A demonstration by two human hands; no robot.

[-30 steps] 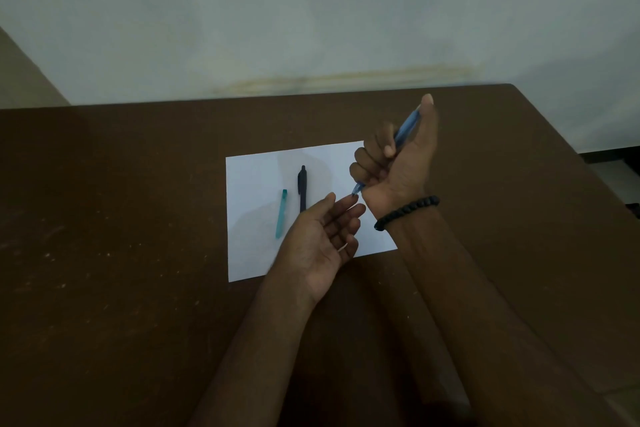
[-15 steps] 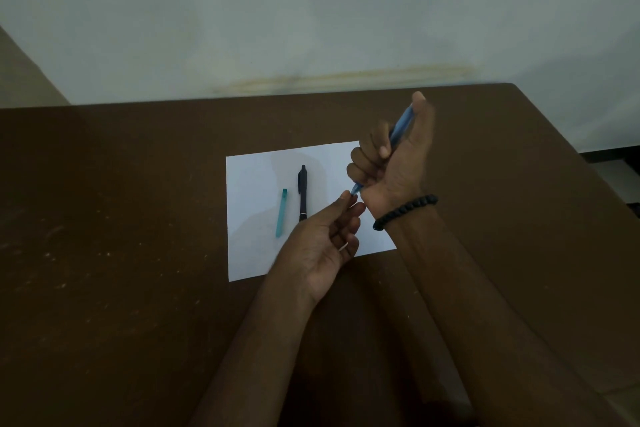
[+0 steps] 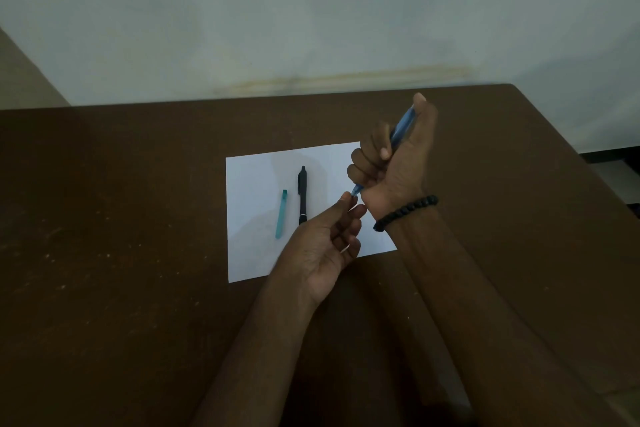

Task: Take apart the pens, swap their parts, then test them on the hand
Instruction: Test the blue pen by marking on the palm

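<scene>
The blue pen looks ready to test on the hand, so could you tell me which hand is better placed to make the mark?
Right. The right hand already grips the blue pen, tip at the left hand's upturned fingertips.

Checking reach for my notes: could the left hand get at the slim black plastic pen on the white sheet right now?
Probably yes: the left hand is open, and the black pen lies uncovered just beyond its fingers.
</scene>
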